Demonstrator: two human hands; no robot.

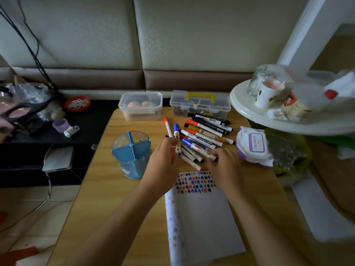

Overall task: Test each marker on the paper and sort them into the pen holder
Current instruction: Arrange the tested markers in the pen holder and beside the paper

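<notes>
As the pen holder [131,154] waits near the table's [107,198] left edge, the left hand [163,162] pinches a blue-capped marker [176,134] and the right hand [224,167] grips a second marker [199,149], both close above the paper [203,212] for testing.

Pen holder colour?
The pen holder is blue, with a blue cross divider on top; the head view shows it best.

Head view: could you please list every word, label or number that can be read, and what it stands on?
No text can be read.
Label on the wipes pack: too blurred.
Labels on the markers: too small.
Marks on the paper: colour scribbles, not words.
</notes>
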